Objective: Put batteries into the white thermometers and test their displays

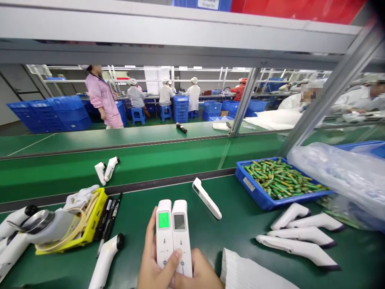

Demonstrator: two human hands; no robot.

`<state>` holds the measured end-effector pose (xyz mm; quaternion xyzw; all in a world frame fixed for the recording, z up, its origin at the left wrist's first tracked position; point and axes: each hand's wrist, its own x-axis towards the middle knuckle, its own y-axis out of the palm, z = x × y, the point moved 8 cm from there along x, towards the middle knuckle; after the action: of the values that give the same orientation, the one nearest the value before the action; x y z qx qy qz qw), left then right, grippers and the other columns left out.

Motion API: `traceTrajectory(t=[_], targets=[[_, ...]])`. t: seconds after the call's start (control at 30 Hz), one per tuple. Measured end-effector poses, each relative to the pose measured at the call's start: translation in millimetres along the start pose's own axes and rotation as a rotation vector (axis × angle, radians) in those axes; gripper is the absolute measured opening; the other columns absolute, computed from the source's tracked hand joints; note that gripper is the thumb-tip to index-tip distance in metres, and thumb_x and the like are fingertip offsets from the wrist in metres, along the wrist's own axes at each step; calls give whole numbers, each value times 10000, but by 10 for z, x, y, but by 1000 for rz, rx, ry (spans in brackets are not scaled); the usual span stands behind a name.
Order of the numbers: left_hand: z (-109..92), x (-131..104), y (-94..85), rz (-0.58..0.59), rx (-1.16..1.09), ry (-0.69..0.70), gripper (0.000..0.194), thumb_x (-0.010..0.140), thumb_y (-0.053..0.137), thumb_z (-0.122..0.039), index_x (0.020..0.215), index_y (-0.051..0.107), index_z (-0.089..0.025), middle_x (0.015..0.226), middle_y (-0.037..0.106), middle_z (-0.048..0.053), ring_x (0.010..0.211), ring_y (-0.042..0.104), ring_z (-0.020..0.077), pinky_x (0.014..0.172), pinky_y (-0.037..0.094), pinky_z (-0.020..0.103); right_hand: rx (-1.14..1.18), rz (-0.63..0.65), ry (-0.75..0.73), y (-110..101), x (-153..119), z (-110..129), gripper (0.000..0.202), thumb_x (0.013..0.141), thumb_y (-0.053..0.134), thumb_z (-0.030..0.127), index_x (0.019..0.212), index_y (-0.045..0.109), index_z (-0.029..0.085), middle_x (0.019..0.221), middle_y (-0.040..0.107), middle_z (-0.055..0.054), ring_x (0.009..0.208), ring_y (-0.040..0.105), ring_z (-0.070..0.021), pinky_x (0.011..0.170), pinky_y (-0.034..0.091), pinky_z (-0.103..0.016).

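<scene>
**Inspector:** Start with the largest items.

**Assessor:** The green surface [240, 228] carries everything. At its right, a clear plastic bag [343, 172] lies partly over a blue bin [255, 192] filled with green batteries [279, 180], set within easy reach. Beside the bin, four white thermometers [300, 237] lie in a row, noses pointing right, apparently grouped as a batch.

**Inspector:** The left side?

**Assessor:** A yellow tray [93, 228] holds a grey tool and a cloth, with black markers [110, 216] just beside it. Further thermometer bodies lie at the left edge; one lone unit [207, 198] rests near the centre, and a pair [106, 169] sits on the far belt.

**Inspector:** And the hands?

**Assessor:** The left hand [156, 269] and the right hand [200, 277] together clasp two thermometers [173, 237] side by side, upright, screens toward the wearer. The left thumb presses a button near the lower end. The left unit's display [163, 220] glows green; the right display [179, 222] is grey. Held together so, the screens read in one glance.

**Inspector:** Others present?

**Assessor:** Workers in caps sit at distant benches; one person in pink [102, 98] stands.
</scene>
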<state>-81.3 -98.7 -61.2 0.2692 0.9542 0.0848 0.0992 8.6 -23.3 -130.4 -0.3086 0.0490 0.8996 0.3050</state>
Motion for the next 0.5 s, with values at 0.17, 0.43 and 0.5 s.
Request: traceTrajectory(t=[0.17,0.43,0.5], targets=[[36,9,40,92,-79,-55,907,776,684,-439,1482,125,-333,1486,378,50,1171,541,260,807,520,248,127,206,-112,90,108,-9,615,526,814,584,838,515,146,557,586,26,496,540,-116,472,377,-228],[24,31,5,173,79,73,656,942,402,-478,1502,108,-307,1582,102,-58,1430,161,185,1081,310,214,189,242,-301,20,147,76,615,569,797,589,936,551,162,753,629,-31,627,579,-174,603,450,-321],[19,22,3,191,135,119,624,960,369,-452,1504,105,-296,1584,85,-62,1437,116,156,1111,241,198,186,223,-318,8,130,87,611,570,793,595,924,550,160,767,630,-41,642,576,-175,610,451,-321]])
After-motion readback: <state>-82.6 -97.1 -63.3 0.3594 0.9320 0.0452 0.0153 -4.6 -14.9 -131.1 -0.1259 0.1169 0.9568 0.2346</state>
